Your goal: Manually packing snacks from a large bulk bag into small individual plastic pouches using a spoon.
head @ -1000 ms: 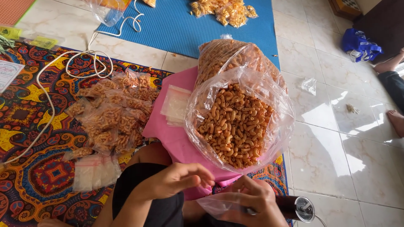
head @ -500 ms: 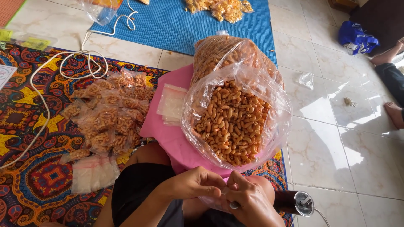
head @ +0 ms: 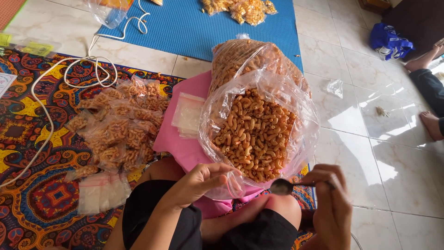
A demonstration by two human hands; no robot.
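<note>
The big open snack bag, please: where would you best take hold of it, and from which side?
Grip the big bag by its loose rim, from the near side by the left hand: the mouth gapes upward there, so pinching the slack film seems safest.

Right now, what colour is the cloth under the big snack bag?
Plain pink cloth, clearest in the head view.

A small clear bag [head: 230, 183], pinched open in the left hand [head: 203, 178], sits just beside a metal spoon [head: 283, 186] held level by the right hand [head: 329, 199], both below the big snack sack [head: 259, 129].
</note>
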